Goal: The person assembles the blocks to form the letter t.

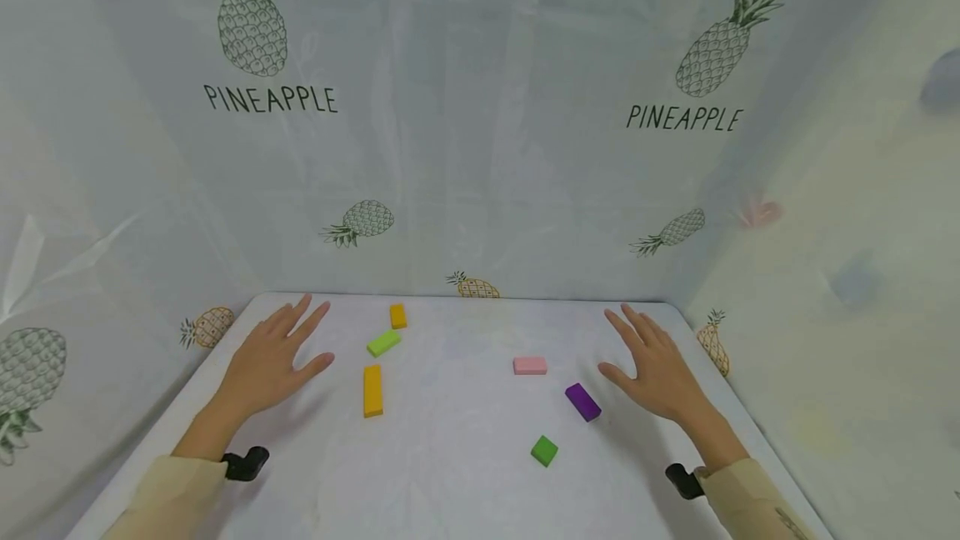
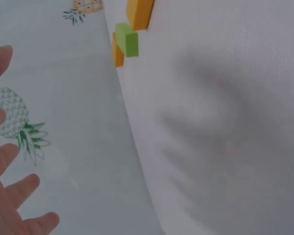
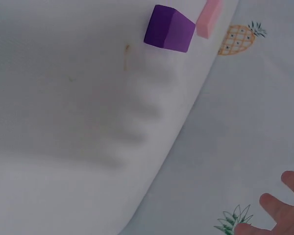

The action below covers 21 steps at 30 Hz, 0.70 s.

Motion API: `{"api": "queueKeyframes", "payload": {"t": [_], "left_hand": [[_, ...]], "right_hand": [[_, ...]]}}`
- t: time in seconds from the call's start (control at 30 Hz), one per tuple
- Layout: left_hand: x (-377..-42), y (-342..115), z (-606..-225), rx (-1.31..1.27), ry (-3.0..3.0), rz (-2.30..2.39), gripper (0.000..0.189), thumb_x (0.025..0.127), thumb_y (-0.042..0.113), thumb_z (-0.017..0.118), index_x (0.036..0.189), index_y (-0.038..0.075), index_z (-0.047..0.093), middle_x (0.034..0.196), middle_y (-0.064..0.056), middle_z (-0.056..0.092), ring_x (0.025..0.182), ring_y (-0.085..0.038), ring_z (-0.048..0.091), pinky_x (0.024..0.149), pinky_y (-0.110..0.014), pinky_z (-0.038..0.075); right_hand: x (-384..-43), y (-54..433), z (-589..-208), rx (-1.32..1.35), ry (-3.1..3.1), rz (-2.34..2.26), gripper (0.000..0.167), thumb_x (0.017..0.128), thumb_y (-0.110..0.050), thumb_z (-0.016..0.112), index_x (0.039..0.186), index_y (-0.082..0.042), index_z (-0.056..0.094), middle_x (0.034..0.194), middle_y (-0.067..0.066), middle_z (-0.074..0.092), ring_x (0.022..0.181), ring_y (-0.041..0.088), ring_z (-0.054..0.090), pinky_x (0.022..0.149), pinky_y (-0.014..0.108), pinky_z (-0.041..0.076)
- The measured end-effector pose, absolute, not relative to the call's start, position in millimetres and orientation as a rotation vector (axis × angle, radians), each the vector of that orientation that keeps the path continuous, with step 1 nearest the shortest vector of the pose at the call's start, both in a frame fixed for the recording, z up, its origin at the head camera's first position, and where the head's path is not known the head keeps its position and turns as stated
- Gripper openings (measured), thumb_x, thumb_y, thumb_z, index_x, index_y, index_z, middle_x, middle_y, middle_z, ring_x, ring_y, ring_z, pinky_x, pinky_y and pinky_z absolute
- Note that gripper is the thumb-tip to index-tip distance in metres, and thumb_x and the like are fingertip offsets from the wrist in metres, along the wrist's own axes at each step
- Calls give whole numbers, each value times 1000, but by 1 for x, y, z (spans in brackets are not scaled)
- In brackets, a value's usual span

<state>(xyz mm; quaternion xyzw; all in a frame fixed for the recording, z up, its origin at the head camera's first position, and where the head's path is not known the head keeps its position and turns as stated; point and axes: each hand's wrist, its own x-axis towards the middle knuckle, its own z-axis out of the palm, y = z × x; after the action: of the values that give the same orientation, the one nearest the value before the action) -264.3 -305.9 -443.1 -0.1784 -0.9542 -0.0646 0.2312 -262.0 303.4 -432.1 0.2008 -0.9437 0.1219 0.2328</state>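
My left hand (image 1: 266, 363) hovers over the left side of the table, fingers spread and holding nothing. To its right lie a long orange block (image 1: 372, 392), a light green block (image 1: 384, 343) and a small orange block (image 1: 398, 316). Over the right side, my right hand (image 1: 660, 373) is also spread and holds nothing. Nearest to it is a purple block (image 1: 582, 402), with a pink block (image 1: 529, 366) farther left and a green cube (image 1: 544, 451) closer to the front. In the right wrist view the purple block (image 3: 169, 29) shows beside the hand's shadow.
The blocks rest on a white tabletop (image 1: 457, 457). A pale curtain (image 1: 480, 123) printed with pineapples rises behind the table's back edge and along both sides. Each wrist wears a black camera, such as the one on the left (image 1: 247, 464).
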Motion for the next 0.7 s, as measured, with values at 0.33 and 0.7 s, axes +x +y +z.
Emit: {"api": "queueKeyframes", "payload": {"t": [0.33,0.7], "left_hand": [[-279,-286,-448,-423,-2718,-397,87,100,52,70,170,26,27,173,-17,29,150,-50,35,90,-77,53],[-296,-268,-454,-437,-2760,-554,85,99,45,74,169,22,31,172,-20,30,150,-52,35,108,-79,40]], "right_hand": [[-269,295,-433,547,-2637,344,85,94,-39,80,164,-14,40,169,24,34,151,54,34,114,79,32],[-271,287,-435,620,-2633,415,83,95,-36,79,165,-15,39,169,22,34,150,52,37,112,78,36]]}}
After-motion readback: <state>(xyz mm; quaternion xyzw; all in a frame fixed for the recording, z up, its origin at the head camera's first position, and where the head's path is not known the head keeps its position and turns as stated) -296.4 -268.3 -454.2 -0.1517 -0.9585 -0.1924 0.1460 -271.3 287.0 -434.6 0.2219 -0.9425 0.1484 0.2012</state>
